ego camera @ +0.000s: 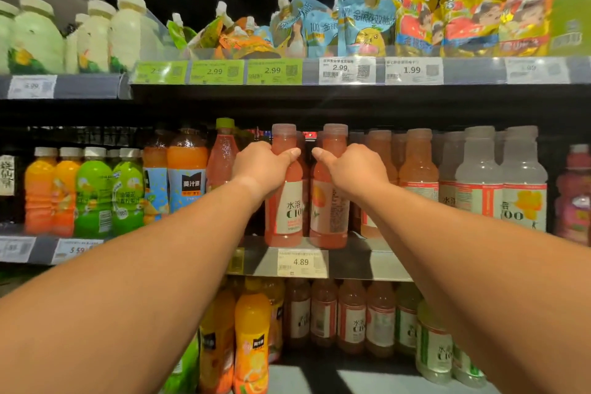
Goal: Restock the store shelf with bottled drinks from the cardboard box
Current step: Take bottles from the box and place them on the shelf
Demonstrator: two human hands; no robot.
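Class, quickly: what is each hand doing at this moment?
Left hand: grips the left pink bottle near its shoulder.
Right hand: grips the right pink bottle the same way.

Two clear plastic bottles of pink-red drink [284, 189] carry white labels with green lettering. Left of them stand orange juice bottles [187, 169] with blue labels and bright green bottles [92, 195]. Above, lime-green price tags [217, 71] sit beside white price tags [347, 70].

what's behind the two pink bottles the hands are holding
Behind the left pink bottle and right pink bottle, more pink bottles of the same kind show in a dim row. The left hand and right hand cover the rest.
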